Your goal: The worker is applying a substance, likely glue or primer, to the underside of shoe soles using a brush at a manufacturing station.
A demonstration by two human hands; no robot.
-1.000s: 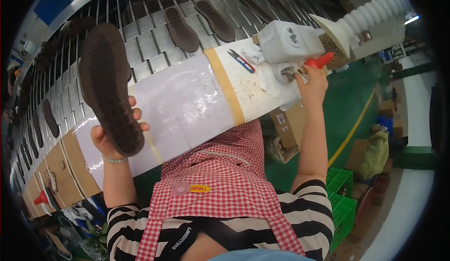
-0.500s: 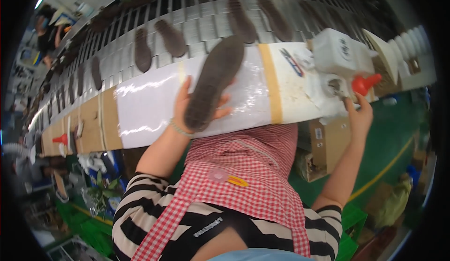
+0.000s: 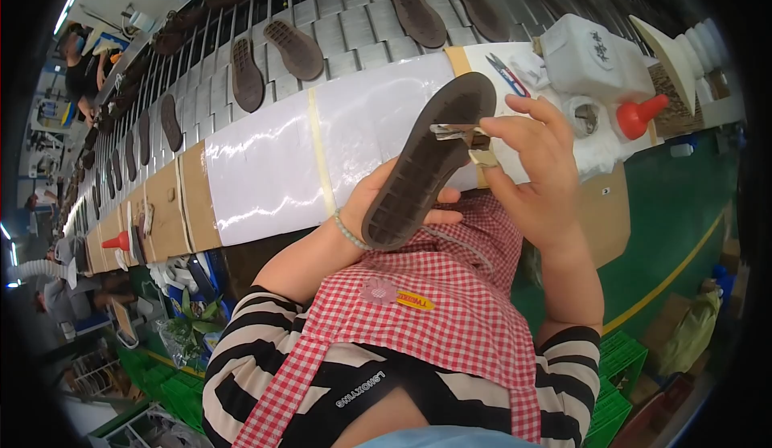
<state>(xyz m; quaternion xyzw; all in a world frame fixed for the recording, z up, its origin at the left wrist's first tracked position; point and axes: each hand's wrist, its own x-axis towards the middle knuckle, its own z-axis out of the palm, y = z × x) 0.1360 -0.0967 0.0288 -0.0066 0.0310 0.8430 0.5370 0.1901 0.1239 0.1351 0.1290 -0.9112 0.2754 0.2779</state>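
Rubbery dark sole [image 3: 425, 162], probably light and bendy, cupped underneath by left hand [image 3: 386, 203]; right hand [image 3: 535, 166] fingers pinching small brush [image 3: 460, 133] at its toe.

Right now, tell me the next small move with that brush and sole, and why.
Probably draw the brush along the sole from its upper end toward the heel. The right hand has the brush touching the sole near its upper end, while the left hand cups the sole from below, tread side up. The rest of the tread looks untouched, though that is hard to tell.
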